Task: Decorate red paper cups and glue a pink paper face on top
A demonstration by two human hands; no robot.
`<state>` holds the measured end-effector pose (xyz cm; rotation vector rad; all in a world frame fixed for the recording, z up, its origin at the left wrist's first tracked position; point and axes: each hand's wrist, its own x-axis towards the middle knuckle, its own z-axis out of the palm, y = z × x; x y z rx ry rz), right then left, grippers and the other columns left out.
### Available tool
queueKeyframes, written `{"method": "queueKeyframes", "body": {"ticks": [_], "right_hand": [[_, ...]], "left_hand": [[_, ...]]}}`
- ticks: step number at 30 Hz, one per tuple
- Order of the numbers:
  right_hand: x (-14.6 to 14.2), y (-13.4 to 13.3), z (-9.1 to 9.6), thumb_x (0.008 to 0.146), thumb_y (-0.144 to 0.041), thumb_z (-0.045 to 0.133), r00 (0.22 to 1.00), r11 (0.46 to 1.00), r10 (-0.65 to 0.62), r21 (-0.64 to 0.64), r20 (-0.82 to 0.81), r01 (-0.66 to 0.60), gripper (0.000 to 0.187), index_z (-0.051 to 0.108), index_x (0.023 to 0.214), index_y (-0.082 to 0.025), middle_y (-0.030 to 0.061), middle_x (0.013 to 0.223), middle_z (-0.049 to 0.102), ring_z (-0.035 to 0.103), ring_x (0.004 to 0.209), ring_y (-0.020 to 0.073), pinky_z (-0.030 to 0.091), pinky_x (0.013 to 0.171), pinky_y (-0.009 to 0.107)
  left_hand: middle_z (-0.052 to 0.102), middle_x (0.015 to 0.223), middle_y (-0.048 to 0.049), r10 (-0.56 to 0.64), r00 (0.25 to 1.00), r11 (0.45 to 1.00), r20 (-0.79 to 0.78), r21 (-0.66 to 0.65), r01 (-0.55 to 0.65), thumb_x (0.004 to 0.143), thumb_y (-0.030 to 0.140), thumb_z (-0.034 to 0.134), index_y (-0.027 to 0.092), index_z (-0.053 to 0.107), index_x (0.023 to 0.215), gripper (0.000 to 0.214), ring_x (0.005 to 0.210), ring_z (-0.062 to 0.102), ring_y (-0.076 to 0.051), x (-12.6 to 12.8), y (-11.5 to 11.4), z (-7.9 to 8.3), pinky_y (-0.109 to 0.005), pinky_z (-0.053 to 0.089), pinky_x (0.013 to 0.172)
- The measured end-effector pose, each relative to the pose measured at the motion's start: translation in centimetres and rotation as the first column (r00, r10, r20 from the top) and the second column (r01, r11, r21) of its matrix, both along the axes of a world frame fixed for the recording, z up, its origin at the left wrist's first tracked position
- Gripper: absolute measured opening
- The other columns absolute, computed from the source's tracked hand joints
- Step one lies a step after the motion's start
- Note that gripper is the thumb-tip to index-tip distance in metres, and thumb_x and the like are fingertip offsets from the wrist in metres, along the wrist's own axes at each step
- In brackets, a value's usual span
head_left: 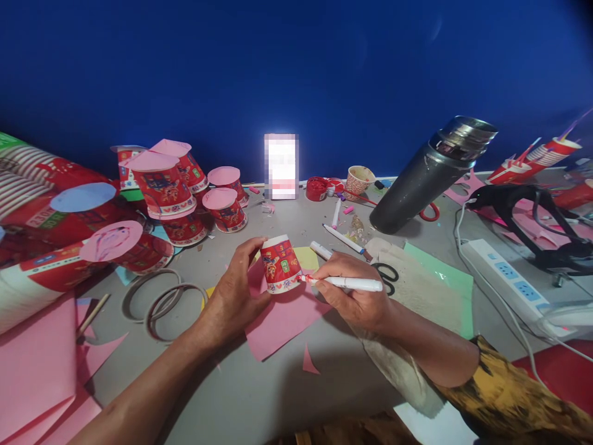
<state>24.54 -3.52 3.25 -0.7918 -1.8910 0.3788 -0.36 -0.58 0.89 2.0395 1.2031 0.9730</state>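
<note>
A red printed paper cup [280, 264] is gripped in my left hand [238, 287], thumb near its lower rim and fingers behind its upper part. The cup is tilted slightly above a pink paper sheet [287, 321]. My right hand [354, 287] holds a white marker [356, 283] in a pinch. The marker's red tip meets the cup's right side near the bottom rim, or comes very close to it; I cannot tell which. Beneath the pink sheet lies a piece of yellow paper [306, 258]. Black scissor handles [386, 278] show beside my right hand.
Cups topped with pink paper discs [160, 185] stand at left, near tape rings [162, 306] and stacked cups [32, 179]. Loose markers [345, 238], a dark flask [421, 179] and a lit screen [281, 167] are farther back. A power strip [509, 278] with cables lies right.
</note>
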Motion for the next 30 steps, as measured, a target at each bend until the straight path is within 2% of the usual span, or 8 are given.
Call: {"method": "queueKeyframes", "body": {"ticks": [6, 11, 15, 20, 24, 30], "right_hand": [[0.1, -0.1, 0.0, 0.100, -0.019, 0.064, 1.000, 0.999, 0.018, -0.030, -0.010, -0.018, 0.008, 0.072, 0.097, -0.021, 0.0032, 0.080, 0.076, 0.070, 0.070, 0.0165, 0.057, 0.069, 0.030], [0.7, 0.0, 0.3, 0.103, -0.022, 0.063, 0.995, 0.996, -0.077, 0.033, -0.068, 0.079, 0.010, 0.071, 0.107, -0.022, 0.0039, 0.083, 0.078, 0.072, 0.074, 0.0178, 0.058, 0.071, 0.031], [0.9, 0.1, 0.4, 0.105, -0.021, 0.060, 0.992, 0.991, -0.118, 0.051, -0.054, 0.121, 0.013, 0.071, 0.113, -0.022, 0.0052, 0.089, 0.079, 0.075, 0.079, 0.0183, 0.060, 0.074, 0.031], [0.7, 0.1, 0.0, 0.102, -0.018, 0.064, 0.992, 0.991, -0.115, 0.055, -0.058, 0.119, 0.014, 0.071, 0.114, -0.022, 0.0062, 0.094, 0.080, 0.074, 0.081, 0.0188, 0.059, 0.075, 0.032], [0.6, 0.2, -0.2, 0.101, -0.018, 0.063, 0.992, 0.992, -0.112, 0.042, -0.063, 0.115, 0.016, 0.070, 0.115, -0.022, 0.0062, 0.095, 0.079, 0.074, 0.082, 0.0192, 0.060, 0.075, 0.034], [0.5, 0.4, -0.4, 0.098, -0.016, 0.068, 0.992, 0.991, -0.119, 0.048, -0.052, 0.121, 0.019, 0.069, 0.116, -0.021, 0.0070, 0.095, 0.079, 0.073, 0.083, 0.0194, 0.058, 0.077, 0.033]], "left_hand": [[0.057, 0.150, -0.0135, 0.008, 1.000, 0.999, -0.007, 0.034, -0.007, 0.083, 0.026, 0.077, 0.027, 0.042, 0.148, 0.074, 0.141, 0.059, -0.034, -0.1, 0.2, -0.2, -0.056, 0.048, 0.121], [0.057, 0.151, -0.0137, 0.027, 0.997, 0.997, 0.072, -0.075, -0.022, 0.080, 0.022, 0.075, 0.027, 0.042, 0.147, 0.075, 0.145, 0.057, -0.033, -0.1, 0.4, 0.3, -0.058, 0.046, 0.123], [0.058, 0.150, -0.0155, 0.041, 0.982, 0.990, 0.187, -0.141, -0.015, 0.077, 0.027, 0.081, 0.026, 0.045, 0.143, 0.076, 0.146, 0.057, -0.035, 0.1, 0.4, 0.7, -0.058, 0.044, 0.125], [0.055, 0.155, -0.0167, 0.030, 0.944, 0.971, 0.327, -0.235, 0.050, 0.078, 0.035, 0.086, 0.028, 0.042, 0.142, 0.077, 0.149, 0.053, -0.034, 0.0, 0.3, 0.5, -0.056, 0.043, 0.126], [0.051, 0.160, -0.0173, 0.019, 0.914, 0.950, 0.406, -0.293, 0.110, 0.079, 0.035, 0.088, 0.029, 0.040, 0.143, 0.080, 0.149, 0.054, -0.033, -0.1, 0.2, 0.7, -0.053, 0.049, 0.122], [0.058, 0.153, -0.0155, 0.013, 0.876, 0.913, 0.482, -0.363, 0.186, 0.076, 0.033, 0.092, 0.030, 0.041, 0.140, 0.082, 0.140, 0.061, -0.034, 0.2, -0.1, 1.7, -0.048, 0.058, 0.111]]}}
